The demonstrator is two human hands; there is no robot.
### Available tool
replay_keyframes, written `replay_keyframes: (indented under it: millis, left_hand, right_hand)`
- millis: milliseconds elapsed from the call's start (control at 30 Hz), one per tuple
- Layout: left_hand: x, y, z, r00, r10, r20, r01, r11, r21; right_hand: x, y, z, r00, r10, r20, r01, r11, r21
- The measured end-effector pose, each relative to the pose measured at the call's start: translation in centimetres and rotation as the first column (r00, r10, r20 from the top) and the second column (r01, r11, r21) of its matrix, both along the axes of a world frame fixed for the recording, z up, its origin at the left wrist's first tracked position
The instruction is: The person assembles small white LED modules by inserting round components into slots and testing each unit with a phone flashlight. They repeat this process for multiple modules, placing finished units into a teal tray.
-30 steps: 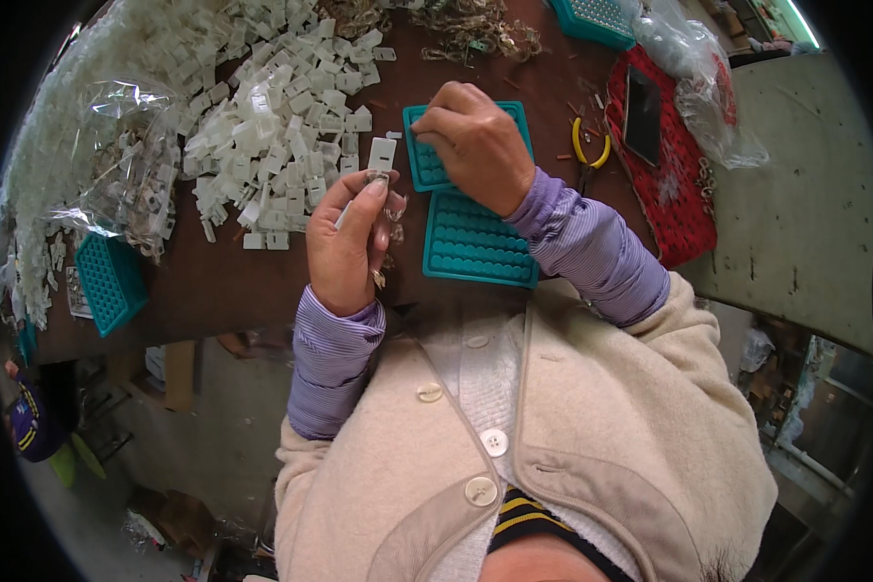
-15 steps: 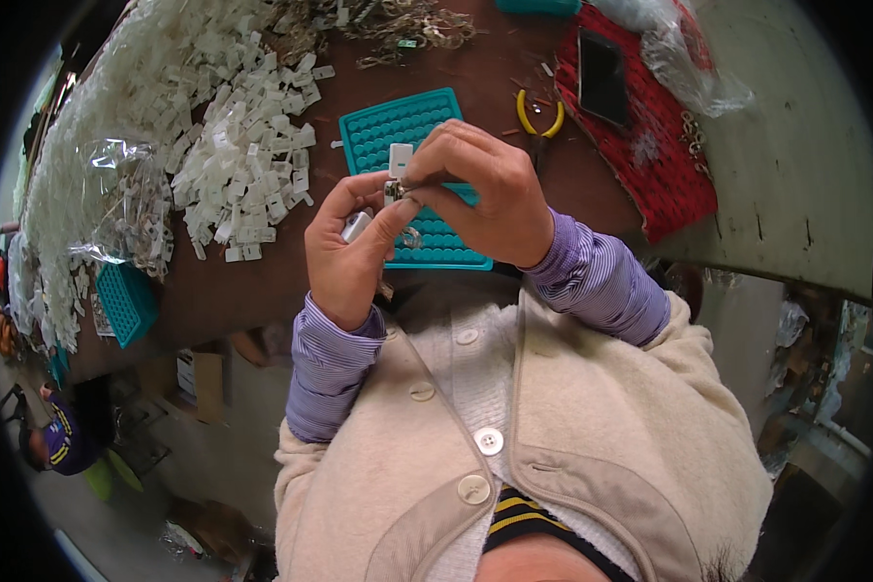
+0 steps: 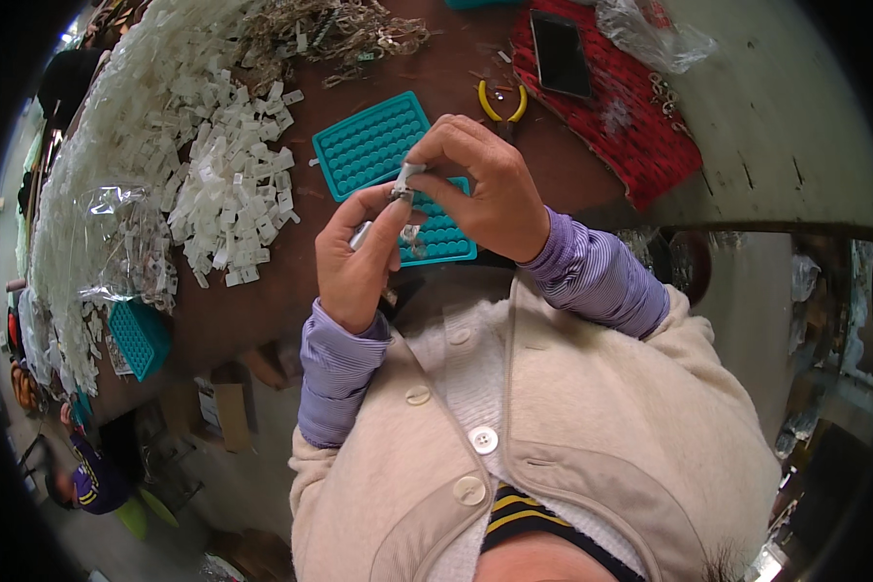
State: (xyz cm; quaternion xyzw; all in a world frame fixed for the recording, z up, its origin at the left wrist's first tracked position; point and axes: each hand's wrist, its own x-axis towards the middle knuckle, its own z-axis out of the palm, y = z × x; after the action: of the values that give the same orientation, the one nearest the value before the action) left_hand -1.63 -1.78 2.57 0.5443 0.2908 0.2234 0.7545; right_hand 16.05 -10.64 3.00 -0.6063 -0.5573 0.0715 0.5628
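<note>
My left hand (image 3: 354, 267) is closed, its thumb and fingertips pinching a small shiny metal piece (image 3: 402, 195). A second white piece (image 3: 360, 235) is tucked in the same hand between the fingers. My right hand (image 3: 490, 184) pinches a small white plastic piece (image 3: 410, 176) just above the metal piece; the two seem to touch. Something clear and shiny (image 3: 409, 236) hangs below the left thumb. Under both hands lie two teal trays with rows of round hollows, the far tray (image 3: 371, 143) and the near tray (image 3: 446, 245), partly hidden by my hands.
A big heap of white plastic tags (image 3: 233, 184) covers the left. Tangled metal chain-like parts (image 3: 339, 39) lie at the back. Yellow-handled pliers (image 3: 503, 102), a red cloth (image 3: 601, 126) and a dark phone (image 3: 560, 53) are right. Another person (image 3: 102, 480) is at the far lower left.
The white piece in my right hand has tilted and come down closer to the metal piece. The whole view has shifted slightly, with the bench turning a little.
</note>
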Motion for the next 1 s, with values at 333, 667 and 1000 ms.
replay_keyframes:
  millis: [333,667,1000]
  left_hand:
    - [1.9,-1.8,0.5,0.995,0.096,0.015,-0.097,0.993,0.074]
    - [9.7,-4.1,-0.4,0.95,-0.31,0.018,0.296,0.884,-0.361]
    - [13.2,-2.6,-0.6,0.959,-0.278,0.06,0.271,0.827,-0.493]
  right_hand:
    - [0.8,-2.2,0.0,0.998,-0.008,0.068,-0.005,0.983,0.181]
    - [5.7,-7.9,-1.9,0.937,-0.252,0.244,0.202,0.956,0.212]
    - [8.5,-7.3,-2.9,0.869,-0.371,0.329,0.319,0.926,0.201]
